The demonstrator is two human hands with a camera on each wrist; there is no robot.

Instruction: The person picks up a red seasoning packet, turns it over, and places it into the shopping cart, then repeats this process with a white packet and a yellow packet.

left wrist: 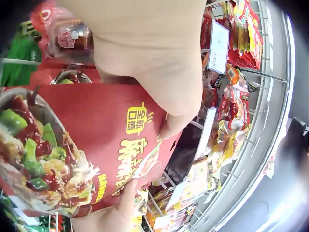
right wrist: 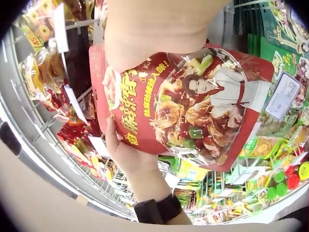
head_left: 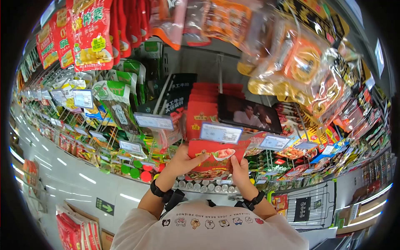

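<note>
Both hands hold a red seasoning packet (head_left: pixel 211 167) by its sides in front of the shelf. It has yellow lettering and a picture of cooked food; the right wrist view also shows a printed figure in white on its front (right wrist: pixel 207 106). My left hand (head_left: pixel 185 160) grips the left side, its thumb lying across the front. At the opposite side my right hand (head_left: pixel 241 171) pinches the edge, thumb on the front. The fingers behind the packet are hidden. Similar red packets (head_left: pixel 200 112) hang in a row right behind it.
A black screen (head_left: pixel 250 113) showing people sits beside the red packets, behind price tags (head_left: pixel 221 132). Hanging snack bags (head_left: pixel 300 62) crowd overhead. Jars with green and red lids (head_left: pixel 146 176) line a lower shelf. A shopping cart (head_left: pixel 308 204) stands at the right.
</note>
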